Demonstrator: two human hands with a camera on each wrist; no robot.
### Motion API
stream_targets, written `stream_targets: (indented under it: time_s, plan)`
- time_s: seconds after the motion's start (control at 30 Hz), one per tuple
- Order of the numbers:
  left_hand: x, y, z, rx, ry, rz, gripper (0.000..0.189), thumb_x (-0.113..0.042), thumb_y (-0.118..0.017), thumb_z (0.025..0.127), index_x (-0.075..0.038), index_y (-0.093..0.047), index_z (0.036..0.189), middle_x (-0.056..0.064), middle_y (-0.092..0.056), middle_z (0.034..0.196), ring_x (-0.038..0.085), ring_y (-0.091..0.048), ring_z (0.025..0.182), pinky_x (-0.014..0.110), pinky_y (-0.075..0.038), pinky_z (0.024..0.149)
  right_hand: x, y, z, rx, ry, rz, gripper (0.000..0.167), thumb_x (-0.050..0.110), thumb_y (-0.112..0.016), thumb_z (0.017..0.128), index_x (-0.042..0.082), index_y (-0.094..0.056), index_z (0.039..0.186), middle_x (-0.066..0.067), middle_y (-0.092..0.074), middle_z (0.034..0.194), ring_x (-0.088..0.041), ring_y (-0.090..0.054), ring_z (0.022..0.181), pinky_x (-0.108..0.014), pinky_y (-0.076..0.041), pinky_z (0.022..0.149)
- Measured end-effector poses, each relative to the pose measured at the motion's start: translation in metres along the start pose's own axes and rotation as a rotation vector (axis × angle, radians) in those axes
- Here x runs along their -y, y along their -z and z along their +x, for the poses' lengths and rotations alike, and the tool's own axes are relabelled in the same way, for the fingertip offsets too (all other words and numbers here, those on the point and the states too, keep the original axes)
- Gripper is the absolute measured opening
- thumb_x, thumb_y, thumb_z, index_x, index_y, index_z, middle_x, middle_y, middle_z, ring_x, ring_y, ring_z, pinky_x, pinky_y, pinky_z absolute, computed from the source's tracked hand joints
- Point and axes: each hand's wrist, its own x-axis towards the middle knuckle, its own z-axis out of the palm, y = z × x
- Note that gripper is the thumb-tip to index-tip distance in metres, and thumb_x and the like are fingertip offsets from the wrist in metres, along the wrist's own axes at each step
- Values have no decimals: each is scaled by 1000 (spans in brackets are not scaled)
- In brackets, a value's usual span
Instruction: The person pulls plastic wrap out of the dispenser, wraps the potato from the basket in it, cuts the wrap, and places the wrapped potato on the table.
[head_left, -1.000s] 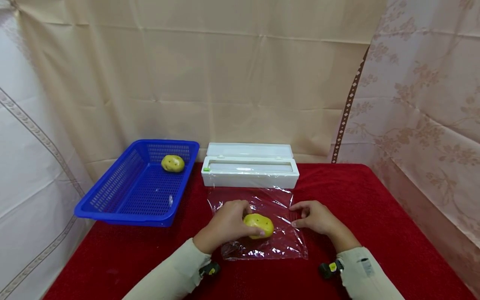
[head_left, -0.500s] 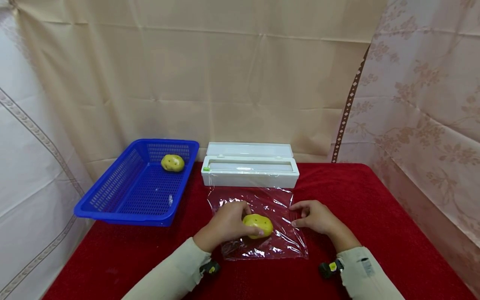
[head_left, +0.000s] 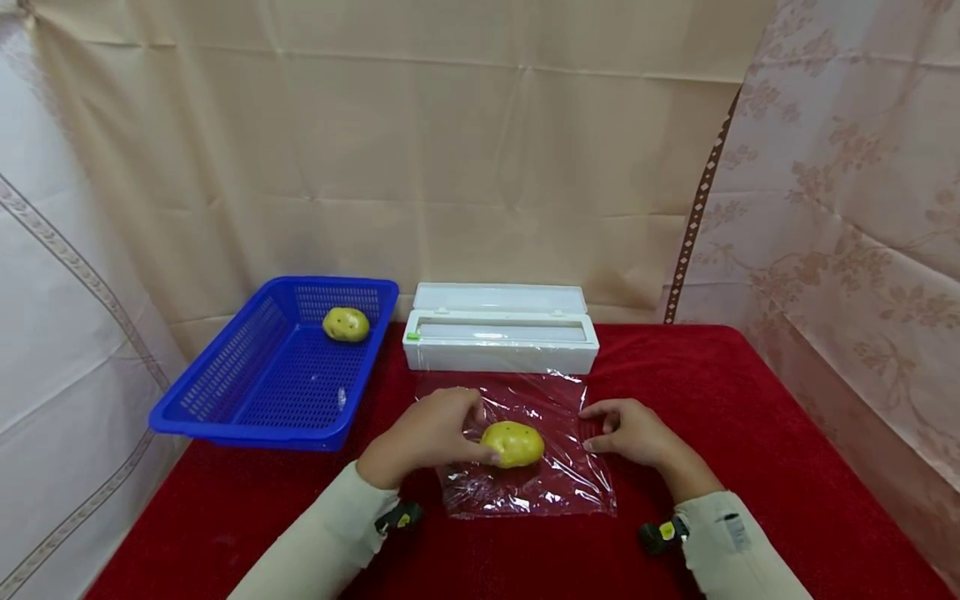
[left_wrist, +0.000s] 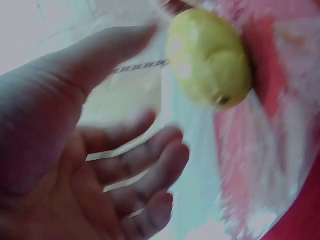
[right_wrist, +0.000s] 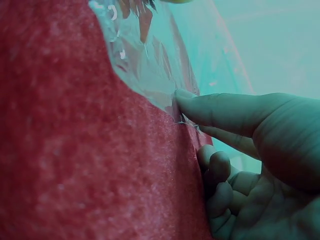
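A yellow potato [head_left: 513, 444] lies on a sheet of clear cling film [head_left: 551, 483] spread over the red cloth. Just left of it is my left hand [head_left: 427, 433], its thumb and fingers spread apart and holding nothing. In the left wrist view, a gap shows between the thumb and the potato [left_wrist: 210, 60]. My right hand [head_left: 633, 433] is at the film's right edge, index finger and thumb apart. In the right wrist view, the thumb tip touches the film [right_wrist: 155, 85] at its edge, while the other fingers curl loosely.
Behind the film stands a white cling film dispenser [head_left: 501, 357], its lid raised, with the sheet reaching forward from it. To the left, a blue plastic basket [head_left: 247, 433] holds another potato [head_left: 346, 324]. Fabric curtains [head_left: 480, 150] hang behind the red-covered table [head_left: 675, 367].
My left hand has let go of the potato and drawn back to the left. The potato stays on the film in nearly the same place. My right hand has not moved.
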Motion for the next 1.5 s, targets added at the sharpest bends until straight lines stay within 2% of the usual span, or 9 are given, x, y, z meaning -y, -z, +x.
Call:
stream_targets:
  time_s: [0.1,0.23,0.47,0.6,0.77,0.9,1.07,1.33,1.5]
  plan:
    - [3,6,-2,92,-78,15,26,-32,-90,77,-21,-67,78,-11,-65,71,5,-56,63,25,-49,59,-1,2,-1,0,14,-4,43,18,-90,78,11,-76,119,-4,-57,78,-18,-51,72,-30,-43,60]
    - [6,3,-5,210,-119,31,26,-25,-87,80,-25,-65,67,-18,-60,60,-1,-54,54,20,-46,53,-1,3,-2,3,12,-1,42,18,-89,79,12,-76,119,-5,-57,79,-18,-51,73,-31,-43,62]
    - [4,-8,-9,250,-9,230,49,-49,-90,71,-25,-51,54,-16,-43,52,6,-38,52,27,-32,46,-3,3,0,40,79,72,45,15,-88,81,7,-74,123,-7,-60,79,-18,-53,73,-29,-44,61]
    - [3,-10,-10,265,31,296,45,-43,-89,71,-24,-51,56,-13,-46,55,8,-39,54,29,-35,48,-7,6,-1,63,110,129,44,14,-86,83,4,-74,125,-8,-65,80,-17,-57,74,-27,-47,62]
    - [8,-9,-16,303,29,234,39,-27,-84,76,-24,-54,51,-15,-46,48,5,-36,48,25,-30,44,-13,11,-1,84,122,166,47,19,-84,86,7,-72,129,-9,-72,90,-20,-65,85,-29,-52,71]
    - [13,-5,-24,291,-5,191,37,-22,-79,80,-26,-54,53,-18,-42,48,2,-35,47,23,-28,43,-10,18,-4,79,120,145,48,21,-84,87,10,-71,133,-10,-74,99,-21,-67,92,-32,-54,77]
    - [19,3,-38,264,2,156,26,-24,-75,85,-28,-64,61,-16,-54,54,4,-45,49,25,-38,47,5,28,-16,91,129,8,44,21,-84,86,15,-73,128,-7,-73,101,-20,-65,81,-33,-54,68]
    - [31,6,-71,168,48,80,28,-25,-75,88,-28,-60,64,-15,-49,56,4,-44,51,25,-37,48,21,27,-42,294,238,-57,25,24,-86,84,18,-76,107,3,-70,92,-14,-65,76,-27,-55,66]
    - [38,6,-87,140,60,26,22,-24,-74,88,-28,-66,68,-17,-50,58,2,-44,53,25,-39,49,19,21,-53,332,262,-49,22,28,-88,82,21,-74,97,6,-69,85,-11,-63,74,-27,-55,65]
